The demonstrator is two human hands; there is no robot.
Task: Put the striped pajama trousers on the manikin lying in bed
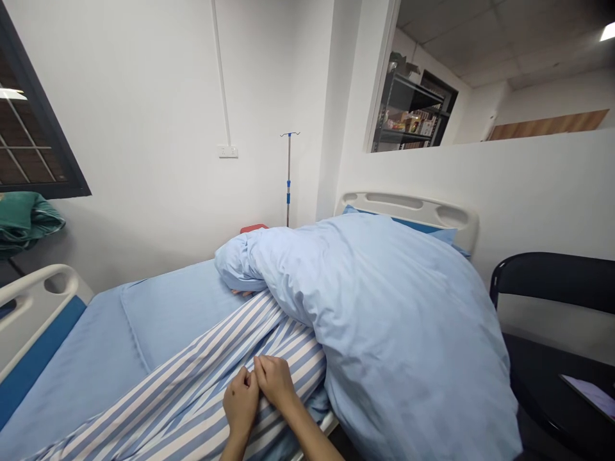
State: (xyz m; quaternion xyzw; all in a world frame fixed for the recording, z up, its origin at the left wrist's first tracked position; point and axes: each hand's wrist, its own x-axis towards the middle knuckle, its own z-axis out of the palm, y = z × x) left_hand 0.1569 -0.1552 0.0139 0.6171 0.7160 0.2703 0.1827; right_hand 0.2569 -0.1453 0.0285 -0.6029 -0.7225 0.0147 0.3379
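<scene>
My left hand (241, 398) is closed in a fist above the blue-and-white striped cloth (192, 371). Right against it is my right hand (275, 380), also curled into a fist, with the knuckles of the two meeting. I see nothing sticking out of either fist, and the fingertips are tucked out of sight. The striped cloth runs in long folds, like trouser legs, across the bed. To the right, a puffy light-blue quilt (384, 301) is heaped over the cloth's upper end. A light-blue sheet (177, 301) covers the mattress.
The bed has a cream headboard (408, 203) and a footboard (43, 307). An IV pole (289, 166) stands behind it. At the right is a black chair (552, 282) with a phone-like device (590, 394). Green fabric (29, 221) lies far left.
</scene>
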